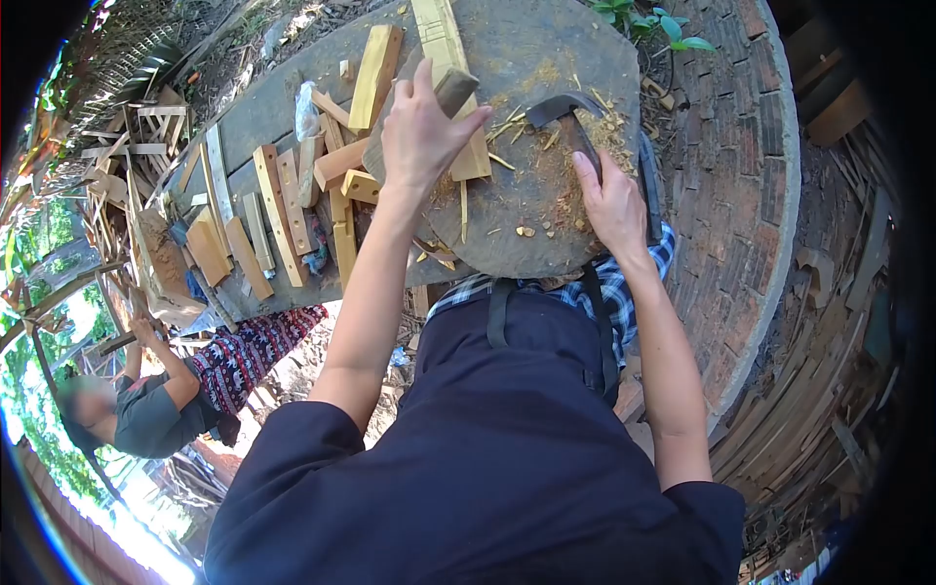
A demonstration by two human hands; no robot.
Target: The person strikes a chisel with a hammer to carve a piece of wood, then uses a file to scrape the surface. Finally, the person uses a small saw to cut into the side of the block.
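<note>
My left hand [421,136] is over a weathered wooden block [456,91], fingers along one side and thumb on the other. Part of the block is hidden beneath the hand. It overlaps a long yellow plank [472,156] with dark marks across its upper part. In my right hand [616,205] is the handle of a hammer [565,107], thumb lying along it. The hammer's dark head, with one curved, thinning end, lies over wood chips [556,156] on the round worktop [517,252].
To the left, several cut wood pieces, some with drilled holes [278,214], lie beside a metal ruler [218,171]. A thick yellow block [375,78] stands near the top. Another person [156,409] works at the far left. A brick ledge [721,195] curves along the right.
</note>
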